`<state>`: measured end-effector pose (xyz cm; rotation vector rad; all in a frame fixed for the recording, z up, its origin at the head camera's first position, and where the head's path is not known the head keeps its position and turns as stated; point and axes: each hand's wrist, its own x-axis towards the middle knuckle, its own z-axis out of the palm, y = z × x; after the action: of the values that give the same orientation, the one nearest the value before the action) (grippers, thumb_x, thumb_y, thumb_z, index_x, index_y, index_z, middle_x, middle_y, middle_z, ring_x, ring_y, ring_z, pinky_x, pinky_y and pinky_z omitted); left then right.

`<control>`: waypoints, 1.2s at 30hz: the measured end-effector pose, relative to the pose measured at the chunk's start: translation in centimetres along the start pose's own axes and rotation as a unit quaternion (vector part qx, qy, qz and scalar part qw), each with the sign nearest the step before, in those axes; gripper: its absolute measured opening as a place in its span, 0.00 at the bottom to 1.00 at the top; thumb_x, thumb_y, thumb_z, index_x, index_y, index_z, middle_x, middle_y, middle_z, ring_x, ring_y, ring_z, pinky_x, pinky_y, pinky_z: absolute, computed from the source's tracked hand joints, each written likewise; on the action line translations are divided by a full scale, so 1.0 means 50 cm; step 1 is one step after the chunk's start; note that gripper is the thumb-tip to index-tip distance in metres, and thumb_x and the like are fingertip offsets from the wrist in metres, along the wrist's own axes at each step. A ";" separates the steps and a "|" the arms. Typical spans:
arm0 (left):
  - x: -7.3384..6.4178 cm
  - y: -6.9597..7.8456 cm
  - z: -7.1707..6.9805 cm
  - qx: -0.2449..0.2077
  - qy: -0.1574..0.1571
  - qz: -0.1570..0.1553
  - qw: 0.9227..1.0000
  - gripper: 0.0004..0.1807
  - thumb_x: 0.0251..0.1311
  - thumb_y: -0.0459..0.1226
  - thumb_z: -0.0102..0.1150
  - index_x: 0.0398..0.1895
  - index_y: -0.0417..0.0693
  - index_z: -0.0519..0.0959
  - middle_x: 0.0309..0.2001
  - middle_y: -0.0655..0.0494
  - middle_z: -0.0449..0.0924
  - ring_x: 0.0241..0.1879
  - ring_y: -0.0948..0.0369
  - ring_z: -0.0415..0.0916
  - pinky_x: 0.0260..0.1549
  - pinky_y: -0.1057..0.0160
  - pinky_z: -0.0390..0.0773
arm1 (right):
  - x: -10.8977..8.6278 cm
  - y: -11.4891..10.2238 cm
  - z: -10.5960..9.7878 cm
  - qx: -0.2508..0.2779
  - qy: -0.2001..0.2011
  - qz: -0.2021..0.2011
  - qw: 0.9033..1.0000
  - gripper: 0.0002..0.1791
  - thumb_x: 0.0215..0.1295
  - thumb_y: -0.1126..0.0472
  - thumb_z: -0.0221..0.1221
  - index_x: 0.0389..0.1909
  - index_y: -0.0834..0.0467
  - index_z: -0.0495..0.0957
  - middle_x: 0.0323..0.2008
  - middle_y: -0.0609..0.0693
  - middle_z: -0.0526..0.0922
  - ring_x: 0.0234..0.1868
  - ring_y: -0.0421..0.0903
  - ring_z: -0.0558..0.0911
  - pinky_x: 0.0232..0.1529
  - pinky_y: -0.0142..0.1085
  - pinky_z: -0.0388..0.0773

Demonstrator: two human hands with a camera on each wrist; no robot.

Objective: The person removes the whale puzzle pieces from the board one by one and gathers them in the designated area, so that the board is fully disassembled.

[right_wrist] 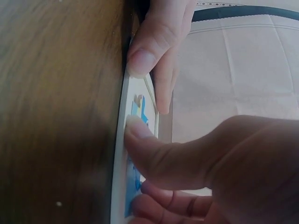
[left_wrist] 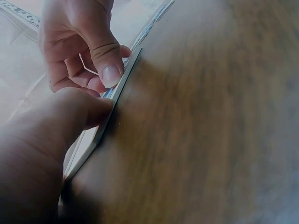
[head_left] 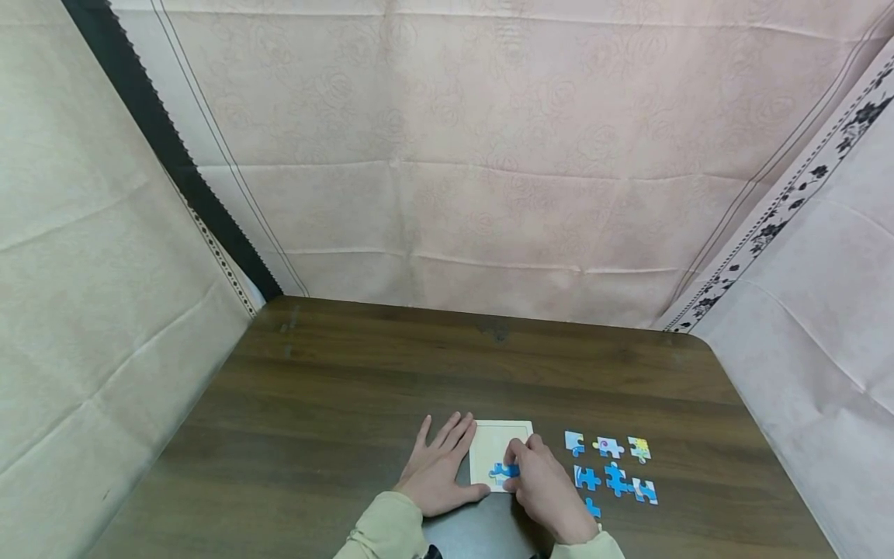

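Observation:
A small white puzzle tray point(head_left: 497, 436) lies on the table in the head view. My left hand point(head_left: 438, 472) rests along its left side with fingers extended, its thumb at the tray's near edge. My right hand point(head_left: 546, 487) is over the tray's lower right, with thumb and fingers curled round a blue jigsaw piece point(head_left: 501, 470). More blue shows in the tray below that piece; how many pieces lie there is unclear. In the right wrist view, blue pieces point(right_wrist: 143, 108) show beside the right thumb, while the fingers partly cover the rest.
Right of the tray, several loose jigsaw pieces lie in rows on the brown wooden table point(head_left: 391, 365), among them a blue piece point(head_left: 618, 480) and a yellow-topped piece point(head_left: 639, 449). Pale cloth point(head_left: 489, 171) hangs behind the table and at both sides.

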<state>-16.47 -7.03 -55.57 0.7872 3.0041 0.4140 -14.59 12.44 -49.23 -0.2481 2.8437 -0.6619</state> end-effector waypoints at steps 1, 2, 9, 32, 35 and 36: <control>0.000 0.000 -0.001 -0.001 0.001 0.001 1.000 0.54 0.55 0.76 0.38 0.78 0.53 0.51 0.77 0.60 0.46 0.76 0.60 0.39 0.68 0.37 0.35 | 0.000 0.000 0.000 0.000 0.000 0.001 1.000 0.13 0.53 0.65 0.71 0.36 0.53 0.78 0.32 0.49 0.68 0.33 0.47 0.69 0.39 0.44 0.79; 0.000 0.001 -0.002 -0.002 0.001 0.001 1.000 0.54 0.55 0.75 0.39 0.78 0.53 0.51 0.77 0.60 0.46 0.76 0.59 0.39 0.68 0.37 0.35 | 0.000 0.000 0.000 0.000 0.000 0.002 1.000 0.13 0.53 0.65 0.71 0.36 0.53 0.78 0.32 0.50 0.68 0.33 0.47 0.69 0.39 0.44 0.79; 0.000 0.003 -0.006 0.000 -0.006 -0.001 1.000 0.55 0.55 0.76 0.38 0.78 0.52 0.51 0.77 0.59 0.45 0.76 0.58 0.39 0.68 0.37 0.35 | -0.002 0.003 0.000 -0.002 0.004 0.001 1.000 0.13 0.53 0.64 0.71 0.36 0.53 0.77 0.32 0.50 0.68 0.32 0.47 0.69 0.38 0.44 0.77; 0.002 0.003 -0.009 0.006 -0.014 -0.007 1.000 0.55 0.55 0.76 0.38 0.78 0.54 0.49 0.78 0.61 0.43 0.76 0.60 0.37 0.68 0.38 0.33 | -0.009 -0.001 -0.003 0.000 0.026 -0.014 1.000 0.15 0.53 0.65 0.71 0.35 0.52 0.74 0.31 0.49 0.68 0.29 0.45 0.69 0.35 0.41 0.77; 0.001 0.002 -0.008 0.006 -0.007 -0.001 1.000 0.54 0.55 0.75 0.39 0.78 0.53 0.50 0.78 0.60 0.45 0.76 0.59 0.39 0.68 0.38 0.34 | -0.012 -0.002 -0.004 0.003 0.037 -0.020 0.999 0.14 0.52 0.65 0.72 0.34 0.53 0.75 0.29 0.48 0.69 0.27 0.44 0.70 0.32 0.40 0.77; 0.000 0.002 -0.008 0.005 -0.005 0.000 1.000 0.54 0.55 0.75 0.39 0.78 0.53 0.50 0.78 0.60 0.45 0.76 0.59 0.39 0.68 0.38 0.35 | -0.013 -0.002 -0.004 0.004 0.041 -0.023 0.999 0.14 0.53 0.65 0.71 0.33 0.53 0.74 0.29 0.48 0.69 0.26 0.44 0.70 0.30 0.39 0.77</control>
<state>-16.46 -7.02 -55.17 0.7868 2.9986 0.3934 -14.03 12.57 -48.88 -0.2915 2.9206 -0.7081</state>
